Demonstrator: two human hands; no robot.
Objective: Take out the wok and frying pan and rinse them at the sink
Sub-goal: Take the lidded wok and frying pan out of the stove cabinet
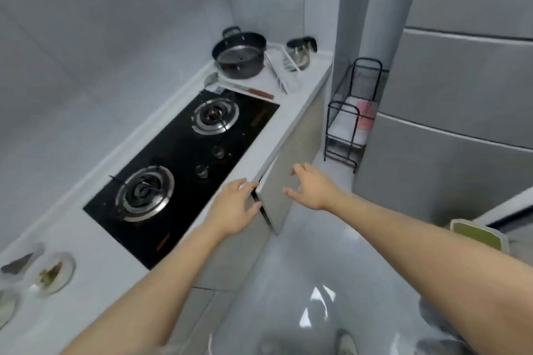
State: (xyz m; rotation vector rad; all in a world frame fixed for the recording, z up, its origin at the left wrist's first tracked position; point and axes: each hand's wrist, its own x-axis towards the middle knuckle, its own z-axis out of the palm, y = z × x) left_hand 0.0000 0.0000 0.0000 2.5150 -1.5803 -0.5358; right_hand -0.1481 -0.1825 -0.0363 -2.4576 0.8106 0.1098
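Neither a wok nor a frying pan can be made out with certainty; the only cookware seen is a black two-handled pot (239, 55) with a lid lying inside it, set at the far end of the worktop (86, 242) near the back edge. Beside it, toward the far right corner, a wire rack (284, 70) and a steel kettle (300, 50) are placed. A ladle (238, 86) is laid between the pot and the black gas hob (184, 170).

Below the worktop's front edge, a pale cabinet door (278, 196) is seen slightly ajar. Its upper edge is gripped by the left hand (235, 210), fingers curled over it. The right hand (313, 189) is held just in front of the door face, fingers spread and loosely bent, nothing held; contact with the door cannot be told.
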